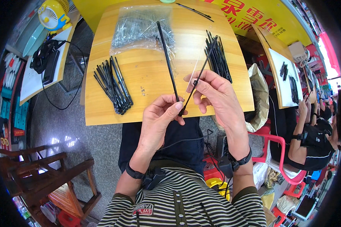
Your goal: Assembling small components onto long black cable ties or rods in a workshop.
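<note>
Over the near edge of the wooden table (140, 117), my left hand (157, 115) pinches a long thin black rod (166, 56) near its lower end. A second black rod (205, 62), slanting up to the right, meets it at my left fingertips. My right hand (219, 94) is closed on this second rod by thumb and fingers, at a small raised fitting. Beside it runs a thin whitish strand (195, 68); whether it is fixed to the rod I cannot tell. Bundles of similar black rods lie at left (115, 87) and right (220, 62).
A clear plastic bag (138, 28) of thin metallic pieces lies at the back of the table, near a loose black rod pair (195, 12). A yellow-blue fan (51, 17) stands at far left. To the right are a paper sack (259, 98), a pink chair (280, 143) and another person (310, 147).
</note>
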The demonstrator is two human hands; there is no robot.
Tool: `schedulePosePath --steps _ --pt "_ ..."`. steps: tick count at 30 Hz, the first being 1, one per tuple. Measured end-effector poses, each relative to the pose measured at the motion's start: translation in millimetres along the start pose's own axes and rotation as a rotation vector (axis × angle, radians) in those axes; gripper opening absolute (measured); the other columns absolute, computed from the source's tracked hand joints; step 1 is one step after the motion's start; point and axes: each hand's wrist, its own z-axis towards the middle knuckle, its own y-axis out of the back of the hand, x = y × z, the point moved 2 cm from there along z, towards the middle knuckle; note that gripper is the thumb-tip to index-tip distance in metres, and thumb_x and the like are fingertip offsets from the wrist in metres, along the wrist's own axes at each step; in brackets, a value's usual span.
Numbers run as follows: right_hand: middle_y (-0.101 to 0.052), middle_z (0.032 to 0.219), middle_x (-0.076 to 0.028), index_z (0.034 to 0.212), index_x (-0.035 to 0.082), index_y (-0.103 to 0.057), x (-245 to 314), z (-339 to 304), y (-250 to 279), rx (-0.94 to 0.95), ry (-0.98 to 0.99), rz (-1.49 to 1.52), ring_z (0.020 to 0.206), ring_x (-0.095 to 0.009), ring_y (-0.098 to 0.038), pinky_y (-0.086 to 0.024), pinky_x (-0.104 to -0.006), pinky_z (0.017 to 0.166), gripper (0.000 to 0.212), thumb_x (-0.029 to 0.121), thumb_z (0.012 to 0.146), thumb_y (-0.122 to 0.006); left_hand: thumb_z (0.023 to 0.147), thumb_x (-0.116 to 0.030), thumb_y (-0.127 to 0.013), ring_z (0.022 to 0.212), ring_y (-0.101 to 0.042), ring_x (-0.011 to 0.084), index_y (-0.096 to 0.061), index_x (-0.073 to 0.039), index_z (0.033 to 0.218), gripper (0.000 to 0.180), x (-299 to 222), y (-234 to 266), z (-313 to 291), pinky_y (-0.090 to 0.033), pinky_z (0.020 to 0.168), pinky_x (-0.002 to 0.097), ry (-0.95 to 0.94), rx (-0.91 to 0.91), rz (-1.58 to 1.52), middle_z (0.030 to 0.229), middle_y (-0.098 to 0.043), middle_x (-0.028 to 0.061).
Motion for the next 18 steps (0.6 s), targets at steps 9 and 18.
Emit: schedulePosePath --steps 9,18 --pt "-0.058 0.086 -0.004 0.104 0.000 -0.054 10.5 -1.1 2.9 -0.070 0.119 -0.079 0.071 -0.007 -0.055 -0.045 -0.0173 0.049 0.023 0.017 0.089 -0.053 0.085 -0.010 -0.059 0.071 -0.059 0.0123 -0.055 -0.002 0.091 0.011 2.4 0.4 1.0 -0.047 0.055 0.0225 0.050 -0.007 0.009 0.080 -0.058 0.0046" --pt "-0.056 0.086 -0.004 0.102 -0.002 -0.054 13.0 -0.7 7.9 -0.010 0.156 -0.054 0.073 -0.009 -0.057 -0.048 -0.0208 0.059 0.023 0.016 0.088 -0.056 0.084 -0.010 -0.060 0.068 -0.057 0.0111 -0.055 -0.003 0.091 0.012 -0.3 -2.7 -0.4 -0.046 0.055 0.0216 0.034 0.009 0.067 0.077 -0.057 0.0038"
